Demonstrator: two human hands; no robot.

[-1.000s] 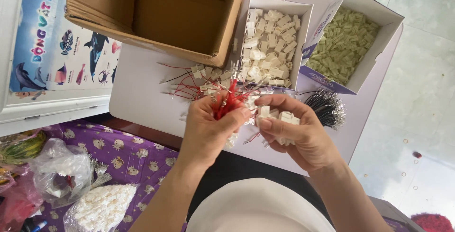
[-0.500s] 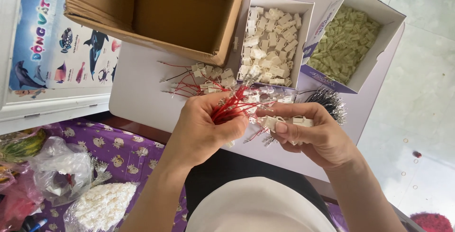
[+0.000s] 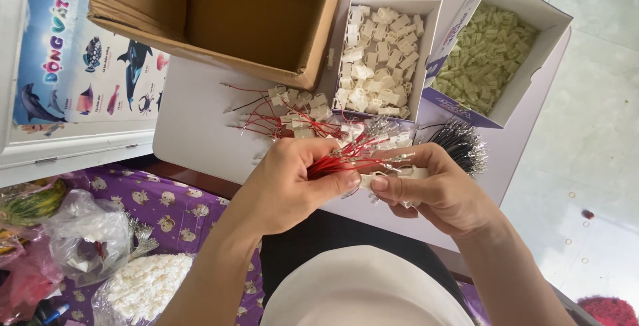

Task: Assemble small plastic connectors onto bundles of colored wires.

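So the person's left hand (image 3: 293,183) is wrapped tight around a bunch of red wires (image 3: 343,160), thumb pressed down on top, with the metal-tipped ends fanning out past the fingers toward the other hand. The right hand (image 3: 432,189) sits right up against it, the two hands nearly touching, and it's pinching a small white plastic connector (image 3: 399,174) between thumb and fingertips. The wire tips come right up to that connector, but whether one is actually seated in it is hard to tell, it's all too small and tangled.

Just beyond the left hand there's a messy pile of finished pieces (image 3: 293,110), red and black wires with white housings on them, lying on the pale board (image 3: 193,126) the person works over. Just beyond the right hand's knuckles lies a bundle of black wires (image 3: 459,145) with shiny tips. Further out past both hands sits an open white box of white connectors (image 3: 379,53), and off past the right hand a second box of pale greenish connectors (image 3: 486,50). A big empty cardboard box (image 3: 219,13) is farther out past the left hand.

Down by the left forearm there's a purple patterned cloth (image 3: 180,209) with clear plastic bags (image 3: 86,236) on it, one holding more white parts.
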